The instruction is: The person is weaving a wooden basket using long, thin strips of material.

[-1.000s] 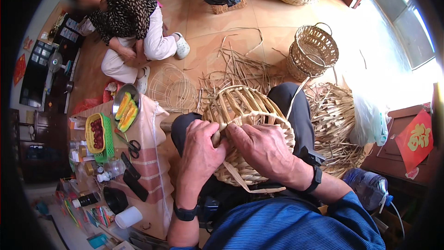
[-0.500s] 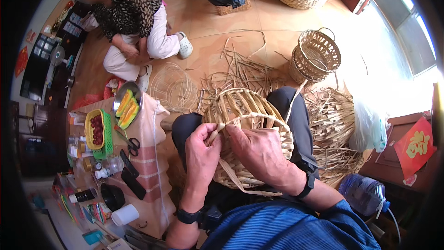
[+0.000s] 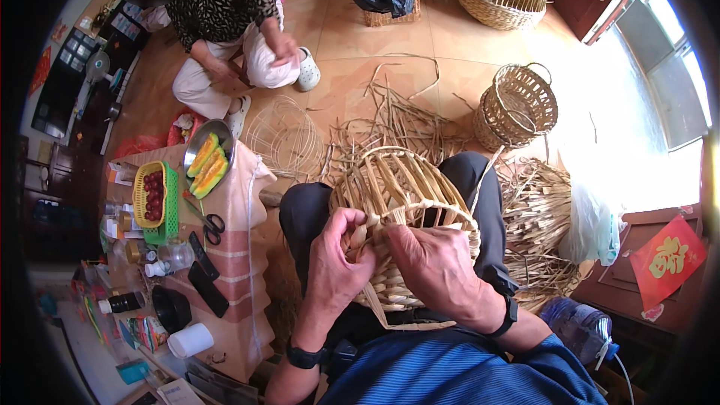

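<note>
Between my knees rests a partly woven basket (image 3: 397,172) of pale dried plant strips, with open ribs above and a dense weave lower down. At its near rim my left hand (image 3: 341,259) is closed, thumb and fingertips pinching a plant strip (image 3: 358,237). Just to the right, my right hand (image 3: 439,270) grips the rim, thumb beside the same wrapped spot. The two thumbs nearly meet. A loose strip tail (image 3: 386,319) hangs below the hands and bends right. My right fingertips are partly hidden behind the rim.
At left, a cloth-covered table (image 3: 240,285) holds scissors (image 3: 214,229), a bowl of cut fruit (image 3: 209,161) and a green-yellow fruit basket (image 3: 155,202). Dried strips (image 3: 536,210) lie right, near a finished basket (image 3: 517,105). Ahead are a wire frame (image 3: 283,135) and a seated person (image 3: 225,37).
My left fingers have shifted slightly along the strip at the rim; the right hand keeps its hold. The seated person has raised a hand. The whole view has shifted slightly.
</note>
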A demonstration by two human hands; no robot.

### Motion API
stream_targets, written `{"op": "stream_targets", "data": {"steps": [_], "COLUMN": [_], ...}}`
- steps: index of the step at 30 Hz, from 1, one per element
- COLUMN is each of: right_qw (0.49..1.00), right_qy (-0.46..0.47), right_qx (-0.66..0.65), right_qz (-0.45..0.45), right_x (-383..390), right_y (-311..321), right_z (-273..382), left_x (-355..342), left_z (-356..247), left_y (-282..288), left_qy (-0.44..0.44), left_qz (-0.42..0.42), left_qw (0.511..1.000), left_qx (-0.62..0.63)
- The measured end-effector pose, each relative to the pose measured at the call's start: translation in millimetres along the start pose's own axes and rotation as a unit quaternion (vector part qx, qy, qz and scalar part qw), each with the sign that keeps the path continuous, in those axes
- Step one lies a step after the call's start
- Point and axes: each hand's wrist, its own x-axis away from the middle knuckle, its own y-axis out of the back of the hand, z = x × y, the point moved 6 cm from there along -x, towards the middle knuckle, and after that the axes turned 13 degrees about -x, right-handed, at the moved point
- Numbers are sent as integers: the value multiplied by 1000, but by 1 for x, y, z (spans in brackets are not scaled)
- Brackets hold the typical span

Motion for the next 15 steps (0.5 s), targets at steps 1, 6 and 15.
{"op": "stream_targets", "data": {"steps": [1, 6, 15], "right_qw": [1000, 993, 956], "right_qy": [-3, 6, -134], "right_qx": [4, -102, -252], "right_qz": [-2, -53, -68], "right_x": [1, 9, 22], "right_y": [0, 1, 21], "right_z": [-1, -5, -24], "left_x": [-2, 3, 7], "left_z": [-3, -1, -2], "left_y": [0, 3, 7], "left_qy": [-4, -25, -43], "left_qz": [6, -22, 26], "left_qw": [999, 998, 997], "left_qx": [-41, -62, -63]}}
